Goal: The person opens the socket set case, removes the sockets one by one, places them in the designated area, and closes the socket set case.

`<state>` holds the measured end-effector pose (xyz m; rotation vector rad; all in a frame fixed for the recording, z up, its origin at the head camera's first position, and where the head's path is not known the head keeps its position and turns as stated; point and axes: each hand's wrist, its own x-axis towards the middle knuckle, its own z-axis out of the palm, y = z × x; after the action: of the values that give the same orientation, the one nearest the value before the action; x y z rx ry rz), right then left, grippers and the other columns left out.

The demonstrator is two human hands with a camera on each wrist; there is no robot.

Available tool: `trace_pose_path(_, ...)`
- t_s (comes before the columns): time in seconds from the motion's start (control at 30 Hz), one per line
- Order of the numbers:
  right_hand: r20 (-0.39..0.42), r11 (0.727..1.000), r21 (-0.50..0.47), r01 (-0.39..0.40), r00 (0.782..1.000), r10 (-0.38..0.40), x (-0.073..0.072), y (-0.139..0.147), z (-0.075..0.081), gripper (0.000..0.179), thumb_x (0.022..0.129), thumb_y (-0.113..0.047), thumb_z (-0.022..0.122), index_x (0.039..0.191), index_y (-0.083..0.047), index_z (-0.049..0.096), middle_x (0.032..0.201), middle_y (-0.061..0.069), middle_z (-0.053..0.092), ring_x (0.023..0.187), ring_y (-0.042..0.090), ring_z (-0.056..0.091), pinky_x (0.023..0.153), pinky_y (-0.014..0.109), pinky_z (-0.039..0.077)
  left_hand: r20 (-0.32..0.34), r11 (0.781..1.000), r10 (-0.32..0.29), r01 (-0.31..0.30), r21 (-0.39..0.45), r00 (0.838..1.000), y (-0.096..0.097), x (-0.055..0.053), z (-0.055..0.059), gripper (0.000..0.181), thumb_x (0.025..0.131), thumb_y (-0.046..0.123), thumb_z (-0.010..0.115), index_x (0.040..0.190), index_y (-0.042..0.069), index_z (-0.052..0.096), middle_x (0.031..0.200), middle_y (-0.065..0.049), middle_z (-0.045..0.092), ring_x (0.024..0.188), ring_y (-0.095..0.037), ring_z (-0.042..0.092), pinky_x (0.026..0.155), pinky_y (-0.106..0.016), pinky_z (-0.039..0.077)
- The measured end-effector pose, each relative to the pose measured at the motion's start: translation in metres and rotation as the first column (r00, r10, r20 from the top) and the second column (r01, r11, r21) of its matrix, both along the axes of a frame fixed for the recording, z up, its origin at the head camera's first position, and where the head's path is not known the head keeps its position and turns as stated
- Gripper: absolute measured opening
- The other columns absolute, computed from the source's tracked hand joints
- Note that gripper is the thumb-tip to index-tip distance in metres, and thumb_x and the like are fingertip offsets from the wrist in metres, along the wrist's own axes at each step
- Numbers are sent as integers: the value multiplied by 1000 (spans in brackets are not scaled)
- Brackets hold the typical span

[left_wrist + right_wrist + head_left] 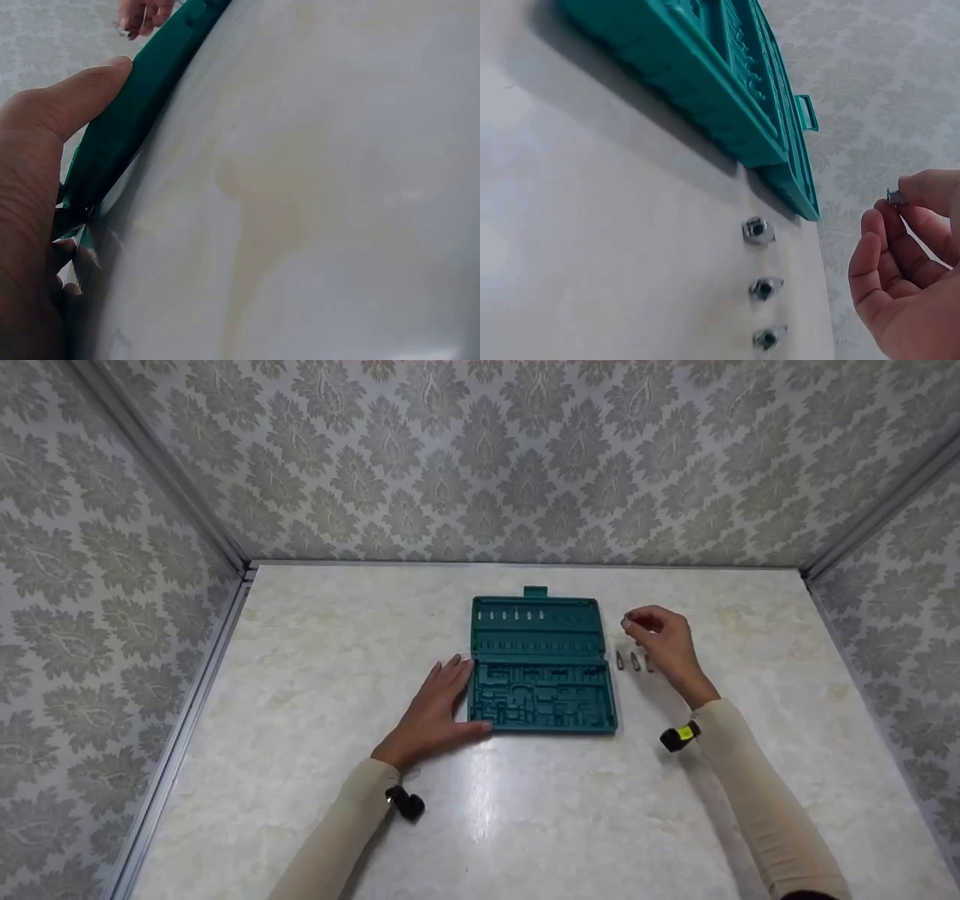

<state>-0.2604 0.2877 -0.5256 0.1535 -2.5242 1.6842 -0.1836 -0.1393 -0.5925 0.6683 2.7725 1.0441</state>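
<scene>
An open green plastic tool case (544, 731) lies on the table, its lid folded back toward the wall. My left hand (435, 716) rests at the case's left side, its thumb on the front edge and its fingers stretched along the left edge. To the right of the lid, my right hand (664, 641) pinches a small metal bit (895, 197) between thumb and index finger, raised above the table. Below that hand, three more metal bits (759, 230) lie in a row beside the case. Several small silver bits (504, 616) sit in the lid's top row, toward its left.
The case's lower tray (525, 701) has many moulded compartments. A latch tab (535, 592) sticks out from the far edge of the lid. Patterned wall panels (480, 472) bound the pale marbled table (337, 622) at the back and both sides.
</scene>
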Motion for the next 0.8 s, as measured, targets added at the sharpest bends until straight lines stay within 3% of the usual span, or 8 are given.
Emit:
trace_pose_path(0.23, -18, 993, -55, 107, 994, -108, 19, 23, -14, 32, 106, -12, 75, 129, 10, 72, 128, 25, 73, 100, 8, 70, 78, 17, 59, -7, 1000, 0, 0, -10, 1000, 1, 0, 0, 124, 86, 86, 70, 178, 23, 17, 185, 3, 17, 171, -15, 5, 139, -43, 2)
trace_pose_path(0.4, -3, 982, -42, 183, 983, -184, 32, 34, -26, 33, 105, -14, 77, 129, 9, 74, 128, 20, 75, 99, 7, 69, 74, 17, 57, 2, 1000, 3, -3, -14, 1000, 1, 0, 1, 124, 86, 86, 69, 178, 22, 16, 185, 3, 16, 171, -14, 4, 138, -42, 3)
trace_pose_path(0.7, -20, 963, -2, 268, 963, -268, 50, 48, -41, 30, 103, -18, 81, 125, 3, 79, 115, 9, 79, 94, 7, 69, 69, 16, 55, 36, 1000, 15, -15, -3, 999, 1, 1, 2, 123, 86, 86, 69, 179, 25, 16, 185, 5, 16, 170, -11, 2, 138, -42, 2)
trace_pose_path(0.8, -39, 956, 32, 291, 956, -290, 53, 50, -44, 26, 102, -16, 81, 120, 2, 81, 113, 10, 80, 92, 6, 68, 73, 15, 54, 30, 1000, 13, -13, -4, 999, 0, 0, 2, 123, 86, 86, 69, 179, 25, 15, 185, 5, 16, 170, -11, 2, 138, -42, 2)
